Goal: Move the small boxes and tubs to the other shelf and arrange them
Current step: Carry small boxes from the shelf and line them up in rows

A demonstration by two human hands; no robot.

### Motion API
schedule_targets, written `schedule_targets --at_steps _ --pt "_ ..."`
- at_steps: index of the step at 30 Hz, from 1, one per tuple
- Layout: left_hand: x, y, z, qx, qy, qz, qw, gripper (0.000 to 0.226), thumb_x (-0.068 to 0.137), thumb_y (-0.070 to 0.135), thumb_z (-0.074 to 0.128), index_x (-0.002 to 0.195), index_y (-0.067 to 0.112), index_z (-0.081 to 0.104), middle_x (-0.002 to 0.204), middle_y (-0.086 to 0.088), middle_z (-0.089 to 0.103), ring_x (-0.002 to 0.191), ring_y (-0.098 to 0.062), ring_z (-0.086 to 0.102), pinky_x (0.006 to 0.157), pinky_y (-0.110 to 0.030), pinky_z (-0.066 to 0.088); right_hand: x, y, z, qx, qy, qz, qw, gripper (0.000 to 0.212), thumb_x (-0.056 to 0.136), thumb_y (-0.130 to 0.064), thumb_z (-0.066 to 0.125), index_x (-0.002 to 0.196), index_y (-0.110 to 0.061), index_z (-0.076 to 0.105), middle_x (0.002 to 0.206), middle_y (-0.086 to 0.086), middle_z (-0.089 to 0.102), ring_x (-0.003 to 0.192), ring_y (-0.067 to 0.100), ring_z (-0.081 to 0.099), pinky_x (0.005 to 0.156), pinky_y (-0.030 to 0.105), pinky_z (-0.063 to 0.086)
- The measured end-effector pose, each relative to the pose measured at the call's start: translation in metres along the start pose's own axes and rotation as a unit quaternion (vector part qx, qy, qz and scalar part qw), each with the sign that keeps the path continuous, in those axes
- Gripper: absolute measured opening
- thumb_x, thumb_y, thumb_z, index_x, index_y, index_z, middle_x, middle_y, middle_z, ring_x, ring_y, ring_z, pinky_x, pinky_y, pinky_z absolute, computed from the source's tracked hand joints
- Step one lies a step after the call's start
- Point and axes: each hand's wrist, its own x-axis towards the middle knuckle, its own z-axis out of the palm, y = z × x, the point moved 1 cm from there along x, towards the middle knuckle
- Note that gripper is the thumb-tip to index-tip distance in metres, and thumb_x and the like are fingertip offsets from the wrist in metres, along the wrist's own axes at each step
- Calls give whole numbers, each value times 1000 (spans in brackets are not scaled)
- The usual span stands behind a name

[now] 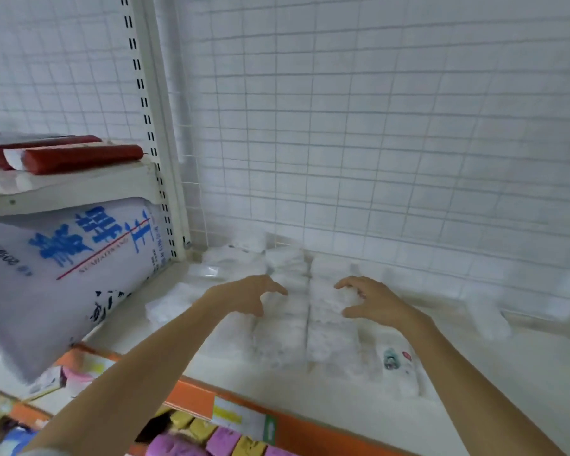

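Two rows of small white packs lie side by side on the cream shelf (474, 373): a left row (285, 324) and a right row (329, 330). My left hand (247, 296) hovers at the left row with curled, spread fingers and nothing in it. My right hand (372, 299) is at the right row's far end, fingers curved over the packs; a firm grip is not evident. The image is blurred. More clear-wrapped packs (231, 258) sit behind at the back left, and a small pack with a teal and red label (399, 360) lies under my right forearm.
A white wire grid (375, 126) backs the shelf. A big white sack with blue letters (63, 274) leans in from the left bay, below a shelf with red rolls (79, 158). The orange shelf edge (195, 396) runs in front; yellow and purple packs (218, 436) sit below.
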Motion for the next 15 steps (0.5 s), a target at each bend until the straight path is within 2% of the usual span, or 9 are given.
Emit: schedule_targets --at_steps 2,5,9,11,13,15 --pt "9 -9 0 33 -29 28 999 71 77 1 63 139 23 37 136 -6 38 127 -21 36 102 -22 29 -3 0 4 16 12 12 1000 47 79 -15 70 119 -30 52 125 -8 43 109 7 39 89 20 33" --pt "17 -17 3 57 -21 69 996 71 76 11 69 138 26 37 132 -4 40 122 -20 40 104 -33 34 -2 -3 7 24 27 25 999 46 78 -13 72 116 -31 53 124 -9 44 108 6 40 90 19 33" --pt "18 -17 6 60 11 117 991 66 81 23 69 139 19 39 136 -2 35 120 -18 41 101 -26 34 0 -7 10 29 40 39 998 48 77 -12 73 119 -27 55 122 -12 42 109 8 42 91 19 35" --pt "17 -18 5 42 24 142 989 61 82 22 68 137 15 42 134 -2 37 116 -16 43 95 -17 34 -2 -6 14 31 53 35 997 46 77 -14 73 119 -26 56 119 -14 43 110 8 45 89 18 36" --pt "14 -21 4 -28 40 152 987 52 83 20 67 131 14 49 125 3 46 108 -7 44 85 -5 32 -4 -5 14 53 74 35 995 39 79 -21 73 113 -31 58 113 -20 47 107 7 49 85 15 38" --pt "10 -23 1 -106 67 151 981 35 86 23 63 119 15 59 110 8 56 96 0 49 79 -6 39 -4 -6 10 86 112 38 989 23 83 -29 68 103 -36 61 107 -22 56 99 3 56 78 12 41"
